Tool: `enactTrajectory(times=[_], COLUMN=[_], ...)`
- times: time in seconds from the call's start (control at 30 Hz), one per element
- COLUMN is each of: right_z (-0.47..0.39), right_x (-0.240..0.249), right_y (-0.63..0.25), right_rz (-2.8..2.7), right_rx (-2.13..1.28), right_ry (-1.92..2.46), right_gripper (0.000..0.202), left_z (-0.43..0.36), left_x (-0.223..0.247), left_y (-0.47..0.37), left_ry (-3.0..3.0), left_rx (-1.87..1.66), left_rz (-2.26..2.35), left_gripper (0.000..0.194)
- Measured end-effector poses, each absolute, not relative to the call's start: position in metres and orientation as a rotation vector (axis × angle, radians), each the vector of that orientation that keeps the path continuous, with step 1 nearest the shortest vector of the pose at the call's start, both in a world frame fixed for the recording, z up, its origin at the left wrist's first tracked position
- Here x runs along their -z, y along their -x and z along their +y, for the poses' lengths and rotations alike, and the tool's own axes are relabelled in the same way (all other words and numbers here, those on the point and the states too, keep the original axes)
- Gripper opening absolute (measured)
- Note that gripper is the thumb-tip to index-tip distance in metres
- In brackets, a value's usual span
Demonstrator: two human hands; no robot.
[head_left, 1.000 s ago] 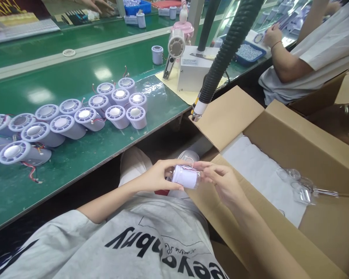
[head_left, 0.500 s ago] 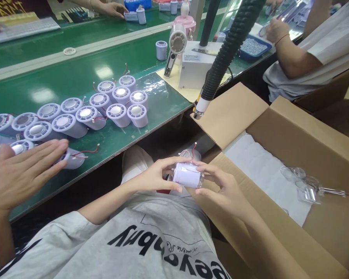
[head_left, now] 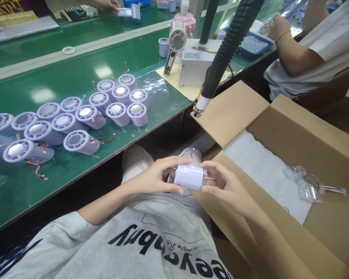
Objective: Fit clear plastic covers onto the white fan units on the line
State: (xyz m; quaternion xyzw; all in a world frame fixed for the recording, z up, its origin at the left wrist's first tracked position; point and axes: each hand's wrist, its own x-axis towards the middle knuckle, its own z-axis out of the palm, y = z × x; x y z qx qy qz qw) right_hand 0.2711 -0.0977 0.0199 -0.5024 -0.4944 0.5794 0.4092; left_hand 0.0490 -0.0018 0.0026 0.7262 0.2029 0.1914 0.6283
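In the middle of the head view, a lavender cylindrical housing (head_left: 189,177) lies on its side between my hands. My left hand (head_left: 159,176) grips its ridged end, thumb below and fingers above. On the other end, a clear ring-like part (head_left: 205,178) shows between the fingertips of my right hand (head_left: 225,184), which are closed around it. Just beyond my fingers is a greyish cylinder (head_left: 192,154) with red and white wires, partly hidden. Several similar lavender housings (head_left: 81,142) with wires lie and stand on the green bench to the left.
An open cardboard box (head_left: 317,131) on the right holds clear plastic parts (head_left: 306,186) on a white sheet. A black flexible hose (head_left: 223,58) hangs over the bench edge. A handheld fan (head_left: 177,42) leans by a white metal box (head_left: 194,68). Co-workers sit opposite and at right.
Another person's hand has left the bench at left, where a housing now stands tilted nearer the middle. The housing in my hands has shifted slightly right. A far co-worker's hand lifted a part.
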Motion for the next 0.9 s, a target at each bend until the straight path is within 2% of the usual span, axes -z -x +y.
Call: enactTrajectory(times=[0.33, 0.57, 0.8, 0.9], right_z=[-0.100, -0.104, -0.108, -0.111], right_x=[-0.019, -0.026, -0.026, -0.028], right_y=[-0.267, -0.265, -0.265, -0.261], right_rz=[-1.204, -1.228, -1.244, -1.319], right_rx=[-1.445, -1.413, -1.369, -1.261], right_ry=[1.255, 1.262, 1.264, 1.309], right_gripper=[0.037, 0.038, 0.035, 0.037], left_z=[-0.003, -0.007, -0.009, -0.010], left_x=[-0.014, -0.011, -0.014, -0.018], left_y=[-0.044, -0.043, -0.043, -0.043], left_ry=[-1.911, -1.573, -1.435, -1.469], left_rx=[-0.473, -0.426, -0.386, -0.395], left_rz=[0.557, 0.496, 0.521, 0.562], left_gripper=[0.072, 0.078, 0.074, 0.067])
